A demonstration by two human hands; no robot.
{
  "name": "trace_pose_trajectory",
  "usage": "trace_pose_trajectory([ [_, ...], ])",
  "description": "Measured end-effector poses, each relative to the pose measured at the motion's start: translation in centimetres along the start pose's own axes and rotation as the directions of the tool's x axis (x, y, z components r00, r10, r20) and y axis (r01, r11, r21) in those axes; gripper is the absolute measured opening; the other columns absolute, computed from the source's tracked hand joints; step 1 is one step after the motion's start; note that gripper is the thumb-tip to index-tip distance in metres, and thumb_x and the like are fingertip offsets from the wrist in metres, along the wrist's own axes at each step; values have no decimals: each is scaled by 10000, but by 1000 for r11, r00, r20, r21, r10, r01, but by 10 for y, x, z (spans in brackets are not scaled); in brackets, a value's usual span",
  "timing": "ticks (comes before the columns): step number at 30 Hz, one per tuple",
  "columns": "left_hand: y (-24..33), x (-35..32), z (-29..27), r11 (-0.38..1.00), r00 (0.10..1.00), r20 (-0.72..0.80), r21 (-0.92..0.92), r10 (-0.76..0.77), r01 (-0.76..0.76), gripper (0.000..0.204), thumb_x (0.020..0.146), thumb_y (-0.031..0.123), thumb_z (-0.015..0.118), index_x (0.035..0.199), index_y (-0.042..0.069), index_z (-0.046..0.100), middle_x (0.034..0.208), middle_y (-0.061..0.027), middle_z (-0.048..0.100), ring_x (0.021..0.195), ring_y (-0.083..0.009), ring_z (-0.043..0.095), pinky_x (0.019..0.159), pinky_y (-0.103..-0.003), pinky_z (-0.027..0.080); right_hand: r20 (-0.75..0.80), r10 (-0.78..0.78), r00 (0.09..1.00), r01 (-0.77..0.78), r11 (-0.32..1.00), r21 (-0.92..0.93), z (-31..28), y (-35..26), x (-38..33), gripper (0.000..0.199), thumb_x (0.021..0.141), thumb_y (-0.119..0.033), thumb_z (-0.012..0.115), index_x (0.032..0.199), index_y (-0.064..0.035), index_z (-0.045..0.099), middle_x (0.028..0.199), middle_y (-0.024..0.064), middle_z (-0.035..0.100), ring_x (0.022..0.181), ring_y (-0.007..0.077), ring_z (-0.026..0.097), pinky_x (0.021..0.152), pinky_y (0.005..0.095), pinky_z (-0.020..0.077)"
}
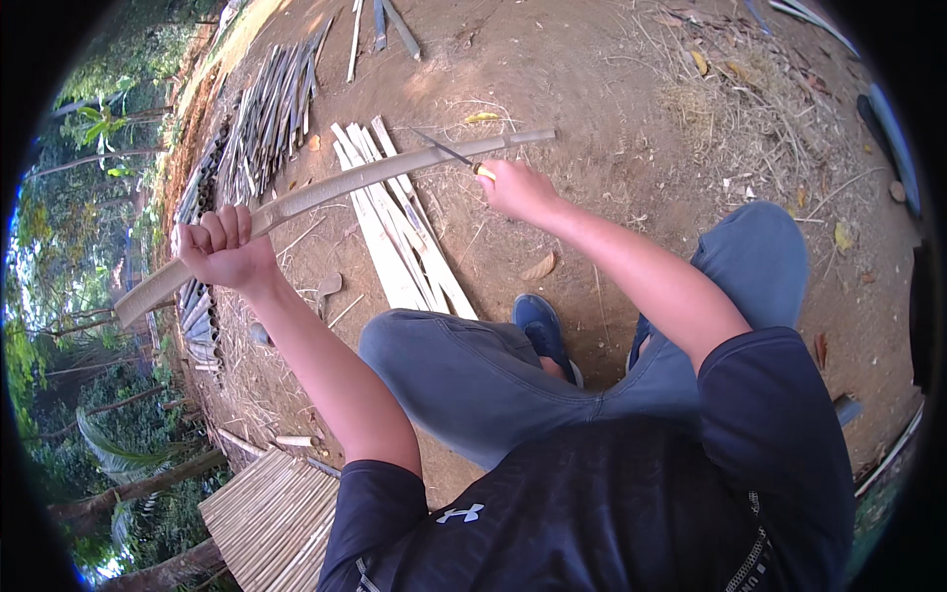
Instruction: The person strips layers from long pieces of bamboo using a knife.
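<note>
A long split bamboo strip [340, 184] runs slantwise in front of me, from low on the left to higher on the right. My left hand [225, 247] is closed around it near its left end. In my right hand [521, 190] is a knife [449, 151], gripped by its yellow handle. Its dark, narrow blade points up and left and crosses the strip toward the right end. Whether the blade cuts into the bamboo or only lies against it, I cannot tell. Beneath the strip, pale split bamboo slats [400, 232] lie on the ground.
Stacked dark bamboo strips [271, 123] and cut bamboo tubes [202, 326] lie at the left. A slatted bamboo panel [276, 513] sits at the lower left, beside thick greenery. Dry shavings [730, 118] litter the dirt ground [592, 89] at the upper right. My shoe [541, 326] is below the knife.
</note>
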State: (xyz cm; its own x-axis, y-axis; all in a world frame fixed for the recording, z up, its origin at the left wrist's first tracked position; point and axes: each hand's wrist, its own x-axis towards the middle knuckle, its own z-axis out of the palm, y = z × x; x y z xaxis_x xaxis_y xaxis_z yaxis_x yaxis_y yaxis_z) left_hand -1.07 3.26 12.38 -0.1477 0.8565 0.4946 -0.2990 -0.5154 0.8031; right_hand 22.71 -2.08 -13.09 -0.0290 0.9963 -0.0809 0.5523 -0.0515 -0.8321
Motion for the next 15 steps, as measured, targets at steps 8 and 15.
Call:
trace_pose_trajectory([
  [8, 1, 4, -26, 997, 997, 73, -72, -14, 20, 455, 1026, 314, 402, 611, 179, 272, 532, 55, 231, 479, -87, 193, 460, -252, 184, 68, 68, 995, -63, 995, -73, -6, -23, 2, 310, 1037, -261, 466, 1069, 0, 629, 727, 49, 587, 526, 130, 508, 466, 270, 431],
  [15, -38, -30, 7, 969, 961, -275, 233, -15, 82, 347, 1057, 407, 371, 857, 135, 448, 837, -38, 492, 880, -174, 495, 863, -356, 447, 189, 224, 956, -227, 974, -9, -48, -44, 4, 343, 1032, -282, 481, 1115, 11, 638, 787, 79, 647, 689, 180, 632, 626, 357, 503],
])
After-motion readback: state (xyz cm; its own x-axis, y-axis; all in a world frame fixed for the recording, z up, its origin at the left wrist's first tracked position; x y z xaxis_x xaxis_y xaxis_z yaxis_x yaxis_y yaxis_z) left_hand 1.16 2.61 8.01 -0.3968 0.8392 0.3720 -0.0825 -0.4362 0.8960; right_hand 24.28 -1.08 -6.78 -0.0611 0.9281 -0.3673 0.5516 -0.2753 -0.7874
